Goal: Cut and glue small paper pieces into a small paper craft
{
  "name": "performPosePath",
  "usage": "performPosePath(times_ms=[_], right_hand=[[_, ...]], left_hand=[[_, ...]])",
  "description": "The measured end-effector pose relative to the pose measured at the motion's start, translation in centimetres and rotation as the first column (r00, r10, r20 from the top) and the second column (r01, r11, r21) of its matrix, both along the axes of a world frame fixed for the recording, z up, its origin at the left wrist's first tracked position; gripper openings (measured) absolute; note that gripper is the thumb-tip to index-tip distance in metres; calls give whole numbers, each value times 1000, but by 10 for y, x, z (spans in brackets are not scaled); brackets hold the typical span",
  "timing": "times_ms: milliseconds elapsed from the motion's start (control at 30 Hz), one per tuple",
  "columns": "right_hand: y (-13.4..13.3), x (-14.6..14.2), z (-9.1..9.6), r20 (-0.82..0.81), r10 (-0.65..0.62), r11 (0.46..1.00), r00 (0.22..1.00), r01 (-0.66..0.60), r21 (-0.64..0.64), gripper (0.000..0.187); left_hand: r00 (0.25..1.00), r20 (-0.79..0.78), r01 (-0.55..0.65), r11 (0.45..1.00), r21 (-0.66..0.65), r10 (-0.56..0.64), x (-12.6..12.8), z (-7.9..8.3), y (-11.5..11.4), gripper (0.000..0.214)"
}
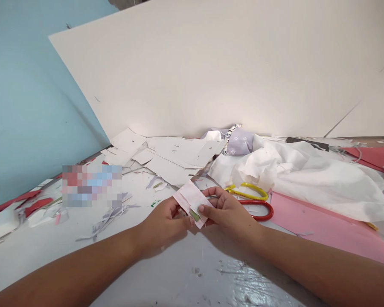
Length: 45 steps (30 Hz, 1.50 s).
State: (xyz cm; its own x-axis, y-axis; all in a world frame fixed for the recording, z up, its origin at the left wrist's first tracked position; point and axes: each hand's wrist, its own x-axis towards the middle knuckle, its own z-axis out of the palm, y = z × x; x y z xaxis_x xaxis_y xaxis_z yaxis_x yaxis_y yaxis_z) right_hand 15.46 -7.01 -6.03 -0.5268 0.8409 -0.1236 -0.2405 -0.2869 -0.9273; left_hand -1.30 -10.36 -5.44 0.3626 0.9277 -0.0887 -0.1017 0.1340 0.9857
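A small folded piece of pale pink paper (191, 197) is held between my two hands, above the table. A green strip (196, 215) shows along its lower fold. My left hand (168, 219) pinches the paper's left and lower edge between thumb and fingers. On the other side, my right hand (225, 209) has its thumb pressed on the paper's face, with the fingers curled behind. Just beyond my right hand lie scissors with one yellow and one red handle loop (266, 212); their blades are hidden.
Grey-white card pieces (173, 157) lie at the back. White cloth (301, 170) is heaped at the right, partly over a pink sheet (313, 221). Paper scraps (105, 221) litter the left. A large white board (211, 68) stands behind, beside a blue wall (28, 98).
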Motion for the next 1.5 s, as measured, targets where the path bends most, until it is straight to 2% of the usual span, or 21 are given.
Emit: performPosePath(times_ms=[100,233,367,500,733,900,1200,1500], right_hand=[[0,-1,-1,-1,-14,1000,1000,14,-14,29],[-2,-2,-3,31,-57,998,998,58,-17,23],[-2,-2,-2,-9,-72,997,997,71,-42,25],[0,-2,-1,27,-76,997,997,77,-23,31],[1,-1,1,38,-105,994,994,106,-26,19],[1,-1,3,42,-94,995,995,95,-27,21],[-1,-2,7,18,-113,992,993,114,-60,21],[-1,-2,6,35,-119,991,992,121,-51,18]], left_hand=[[995,-25,-96,995,23,96,1,0,1,37],[990,-50,-129,991,47,131,0,2,2,29],[991,-62,-114,992,60,118,-1,0,3,29],[989,-71,-129,990,60,133,0,-1,4,30],[978,-95,-183,982,39,186,-1,1,3,27],[985,-84,-149,988,39,152,0,2,2,30],[987,-93,-125,990,70,131,-2,-2,3,24],[973,-143,-165,981,103,179,0,2,3,24]])
